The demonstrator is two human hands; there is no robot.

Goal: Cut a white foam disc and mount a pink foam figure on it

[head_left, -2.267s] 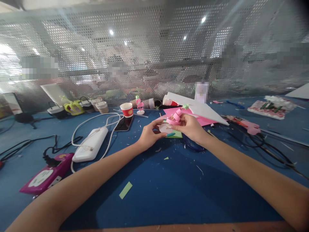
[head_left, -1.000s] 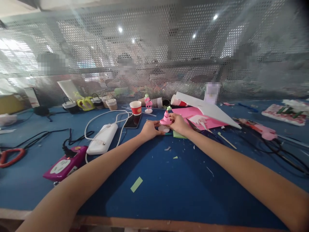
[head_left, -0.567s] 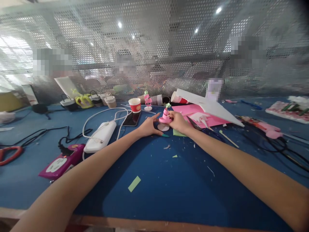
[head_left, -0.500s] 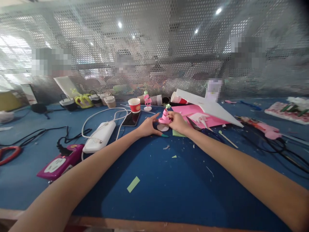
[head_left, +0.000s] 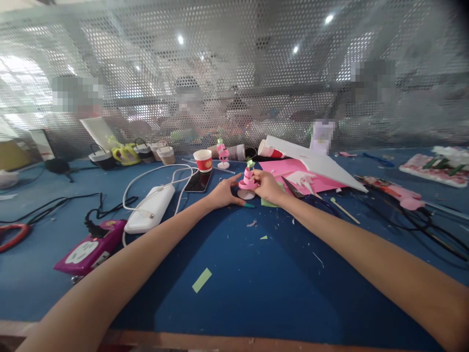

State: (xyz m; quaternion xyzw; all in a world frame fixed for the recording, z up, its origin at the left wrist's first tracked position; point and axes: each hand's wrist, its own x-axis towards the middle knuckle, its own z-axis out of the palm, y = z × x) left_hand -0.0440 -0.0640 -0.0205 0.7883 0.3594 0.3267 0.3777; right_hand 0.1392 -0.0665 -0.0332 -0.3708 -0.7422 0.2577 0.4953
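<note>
A pink paper spiral (head_left: 248, 183) stands upright on a white round base (head_left: 245, 194), topped by a small green paper piece (head_left: 250, 164). The fingers of my right hand (head_left: 269, 187) pinch the right edge of its lowest pink turn. On the other side, my left hand (head_left: 224, 192) curves beside the base with thumb and forefinger apart; the thumb, with a long green nail, reaches along the base's front. Whether it presses on the base I cannot tell. Behind them stands a similar pink spiral (head_left: 223, 155) on a white base.
A red paper cup (head_left: 203, 160) is beside a black phone (head_left: 199, 181). Left lie a white power bank (head_left: 151, 209) and a purple power strip (head_left: 91, 248). Right are scissors (head_left: 293, 187), pink paper (head_left: 322, 182), a white board (head_left: 318, 161) and a glue gun (head_left: 397, 193). Perforated metal stands behind.
The view has shifted very slightly. My right hand keeps its pinch on the pink spiral, with the fingertips a little more curled; my left hand has hardly moved.
</note>
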